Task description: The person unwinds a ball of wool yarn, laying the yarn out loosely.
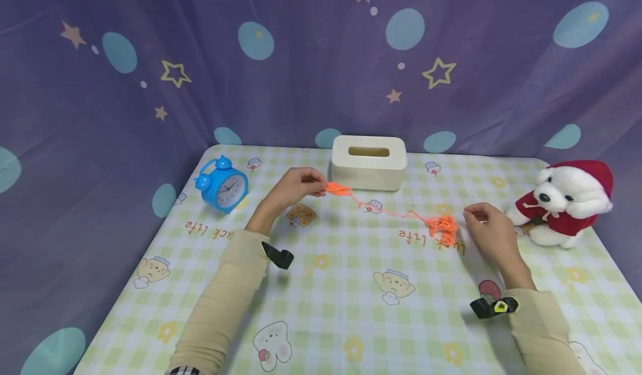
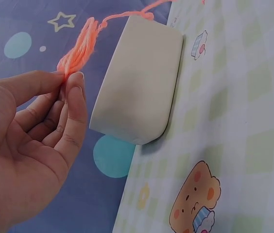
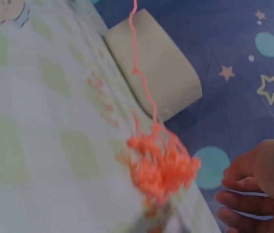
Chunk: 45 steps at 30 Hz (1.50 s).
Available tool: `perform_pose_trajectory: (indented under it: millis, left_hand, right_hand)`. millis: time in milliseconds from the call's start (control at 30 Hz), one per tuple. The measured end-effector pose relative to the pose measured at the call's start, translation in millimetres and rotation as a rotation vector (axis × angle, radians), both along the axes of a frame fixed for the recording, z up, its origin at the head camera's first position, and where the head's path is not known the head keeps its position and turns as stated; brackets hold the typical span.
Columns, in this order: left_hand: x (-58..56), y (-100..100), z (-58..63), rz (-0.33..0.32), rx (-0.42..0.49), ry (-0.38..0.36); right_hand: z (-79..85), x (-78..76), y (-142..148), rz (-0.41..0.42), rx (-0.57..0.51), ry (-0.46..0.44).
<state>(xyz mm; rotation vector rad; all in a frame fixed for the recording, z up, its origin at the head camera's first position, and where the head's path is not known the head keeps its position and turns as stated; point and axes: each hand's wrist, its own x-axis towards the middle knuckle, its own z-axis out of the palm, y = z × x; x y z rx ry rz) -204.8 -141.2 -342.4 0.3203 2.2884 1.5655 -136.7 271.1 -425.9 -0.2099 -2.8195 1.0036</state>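
- Pinching one end of a folded orange yarn bundle (image 1: 338, 189): left hand (image 1: 300, 186), thumb and index fingertips pressed together on it, the other fingers curled loosely behind.
- Bundle lies in front of the lower left part of the tissue box (image 1: 368, 175) in the head view; contact between the two cannot be told.
- A thin, slightly kinked yarn strand (image 1: 393, 214) runs from the bundle toward the person's right and ends in a loose yarn tangle (image 1: 442, 229).
- Tangle sits between the two hands, much nearer the right, over printed lettering; whether it touches the cloth cannot be told.
- Right hand (image 1: 489, 233): fingers relaxed and slightly bent, holding nothing, just beside the tangle, with a visible gap between.
- Tissue box: cream, with a long slot in its top, placed near the far edge of the tabletop (image 1: 321, 330).
- Blue twin-bell alarm clock (image 1: 224, 188): left of the left hand, dial turned toward the near side.
- White plush toy (image 1: 567, 213): red hat and red top, seated just right of the right hand.
- Green-and-white checked cloth (image 1: 225, 330) covers the tabletop; behind it hangs a purple curtain (image 1: 311, 96) with stars and blue ovals.
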Motion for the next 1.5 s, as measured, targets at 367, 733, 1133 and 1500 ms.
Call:
perform_pose_trajectory:
  millis: [367,733,1133,1500]
  left_hand:
    - [-9.6,1,-17.2,0.000,0.009,0.028]
    - [-8.6,3,-18.7,-0.008,0.040,0.057]
    - [-7.8,3,-19.4,-0.031,0.054,0.052]
    - [-7.4,6,-21.4,-0.040,0.029,0.035]
  right_hand:
    - [12.4,-18.8,-63,0.207,-0.138,0.210]
    - [7.8,-29.1,-123,0.484,-0.197,0.144]
    - [8.0,-26.0,-136,0.502,-0.213,0.176]
    - [15.7,-23.9,-134,0.449,-0.231,0.213]
